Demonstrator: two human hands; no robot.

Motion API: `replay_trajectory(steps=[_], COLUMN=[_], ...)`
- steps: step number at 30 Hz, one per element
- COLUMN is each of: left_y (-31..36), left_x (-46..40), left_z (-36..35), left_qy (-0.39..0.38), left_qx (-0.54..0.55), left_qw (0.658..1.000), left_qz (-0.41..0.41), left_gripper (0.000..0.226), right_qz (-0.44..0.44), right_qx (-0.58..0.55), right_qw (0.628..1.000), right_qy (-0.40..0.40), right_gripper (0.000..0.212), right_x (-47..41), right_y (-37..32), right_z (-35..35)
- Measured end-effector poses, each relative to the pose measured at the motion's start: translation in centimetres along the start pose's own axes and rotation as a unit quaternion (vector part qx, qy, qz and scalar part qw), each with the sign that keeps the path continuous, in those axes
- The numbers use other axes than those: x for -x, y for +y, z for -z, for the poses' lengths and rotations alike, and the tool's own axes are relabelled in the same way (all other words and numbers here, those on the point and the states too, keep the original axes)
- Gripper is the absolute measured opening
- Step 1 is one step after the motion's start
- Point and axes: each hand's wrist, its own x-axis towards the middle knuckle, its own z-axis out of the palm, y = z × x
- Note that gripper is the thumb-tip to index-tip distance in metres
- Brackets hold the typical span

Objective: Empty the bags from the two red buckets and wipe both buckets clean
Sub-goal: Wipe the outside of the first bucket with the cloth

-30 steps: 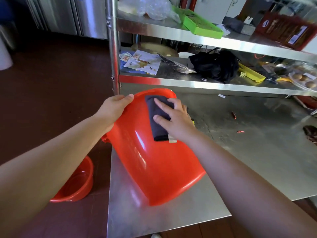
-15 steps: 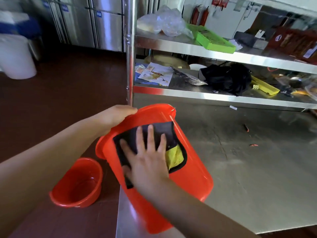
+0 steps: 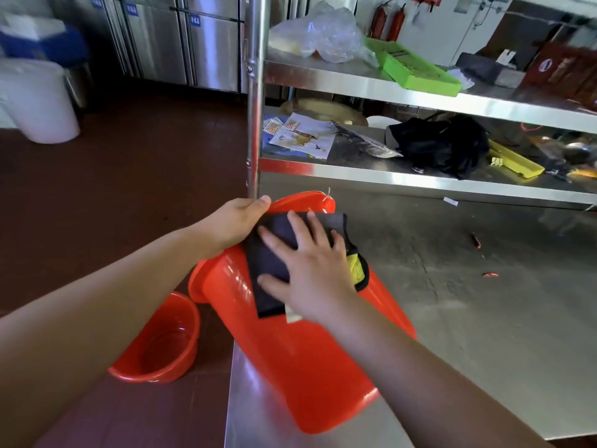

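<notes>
The right hand [image 3: 310,270] has swept the dark cloth [image 3: 274,260] back up the outer wall of the tipped red bucket [image 3: 307,360] at frame centre, so the wipe looks well under way. Its fingers lie flat and spread, pressing the cloth down. The left hand [image 3: 235,224] grips the bucket's upper end just beside the cloth, while the second red bucket [image 3: 161,344] waits lower left on the floor [image 3: 129,195].

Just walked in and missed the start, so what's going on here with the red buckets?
A person is wiping a red bucket that lies tilted on the steel table. The left hand grips its upper end, and the right hand presses a dark cloth flat against its outer wall. A second red bucket stands on the floor.
</notes>
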Motion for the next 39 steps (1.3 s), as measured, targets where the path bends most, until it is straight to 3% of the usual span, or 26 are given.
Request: replay_trajectory(steps=[5,12,17,25,31,36,39], left_y=[1.1,1.9,2.6,2.0,1.1,0.7,0.0], left_x=[-1.1,-2.9,-3.8,-3.7,-2.9,-1.4,-0.3], left_z=[-0.6,-2.1,-3.1,-2.8,-2.5,-2.6,-2.1], left_qy=[-0.048,-0.008,-0.021,-0.025,0.028,0.050,0.066], left_qx=[0.016,-0.095,-0.080,-0.059,-0.033,-0.110,-0.167], left_qw=[0.999,0.995,0.996,0.998,0.999,0.991,0.979], left_qz=[0.003,0.006,0.021,0.007,-0.019,-0.061,-0.096], left_gripper=[0.036,0.050,0.048,0.038,0.028,0.042,0.040], right_qz=[-0.008,0.075,0.084,-0.004,-0.047,0.001,0.036], right_qx=[-0.040,0.050,0.073,-0.027,-0.125,-0.102,-0.073], right_qw=[0.997,0.995,0.993,0.999,0.987,0.993,0.995], right_qy=[-0.060,-0.030,-0.039,-0.042,-0.086,-0.060,-0.053], right_gripper=[0.071,0.077,0.077,0.075,0.067,0.066,0.067], right_x=[-1.5,9.6,15.2,5.6,-3.4,0.1,5.1], right_y=[3.0,4.8,6.5,5.9,7.3,7.4,7.9], right_z=[0.3,-0.8,-1.1,-0.5,-0.5,-0.3,-0.3])
